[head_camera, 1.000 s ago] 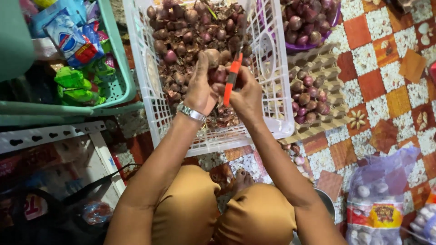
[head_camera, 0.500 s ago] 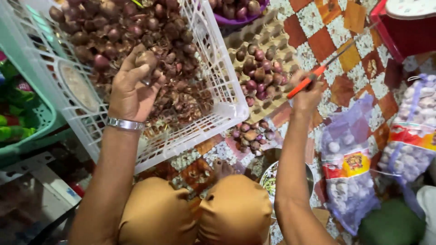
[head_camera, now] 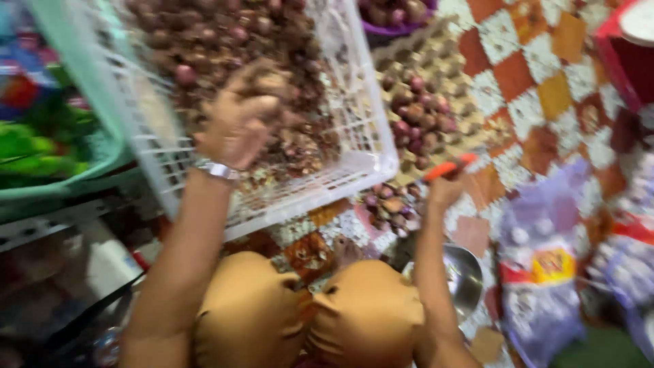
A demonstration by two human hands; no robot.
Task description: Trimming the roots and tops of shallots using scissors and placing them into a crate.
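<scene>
White crate [head_camera: 354, 163] of unpeeled shallots [head_camera: 231, 34]: left hand [head_camera: 238, 119] curled, grabbing shallots inside; right hand [head_camera: 446, 187] closed on orange-handled knife [head_camera: 449, 167] over peeled pile [head_camera: 392, 204] on tiled floor [head_camera: 518, 75]; most remains unpeeled.

We see reddish-brown shallots [head_camera: 272, 41] in a white lattice crate [head_camera: 354, 157], beside a pale green basket [head_camera: 75, 109]. The knife handle [head_camera: 449, 167] is orange. The floor [head_camera: 538, 75] shows a check of orange, red and white flowered tiles. The trousers [head_camera: 306, 313] are mustard brown, the wristwatch [head_camera: 216, 170] silver.
</scene>
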